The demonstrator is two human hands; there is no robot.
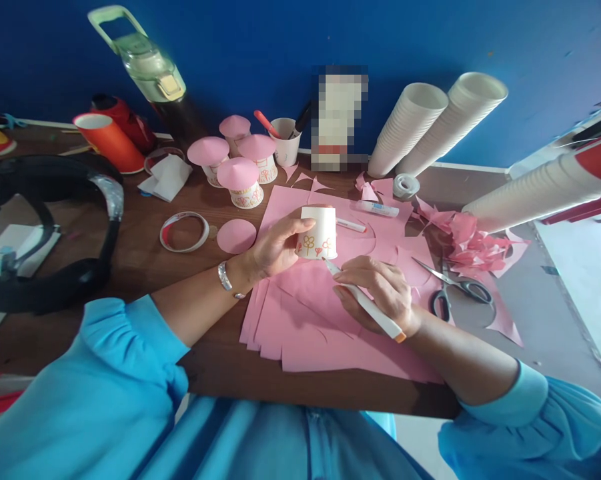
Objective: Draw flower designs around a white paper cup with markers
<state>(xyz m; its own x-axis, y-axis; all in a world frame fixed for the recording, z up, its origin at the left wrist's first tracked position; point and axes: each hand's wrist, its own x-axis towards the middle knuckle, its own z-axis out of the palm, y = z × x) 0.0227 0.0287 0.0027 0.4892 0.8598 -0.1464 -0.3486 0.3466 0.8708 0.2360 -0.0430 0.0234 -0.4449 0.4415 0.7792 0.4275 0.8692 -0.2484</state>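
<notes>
two bare hands meet above the middle of a brown bench. the left hand grips a white paper cup, upside down and raised above pink sheets that spread toward the bench's near edge; small orange and red flowers are drawn close to its rim. the right hand is closed around a white marker like a pen, the tip just beside that rim; whether they touch cannot be told. toward the far edge, left of centre, stand four cups with pink cone tops. scissors lie at the sheets' right side; two tall cup stacks lean at the far edge, towards the right.
</notes>
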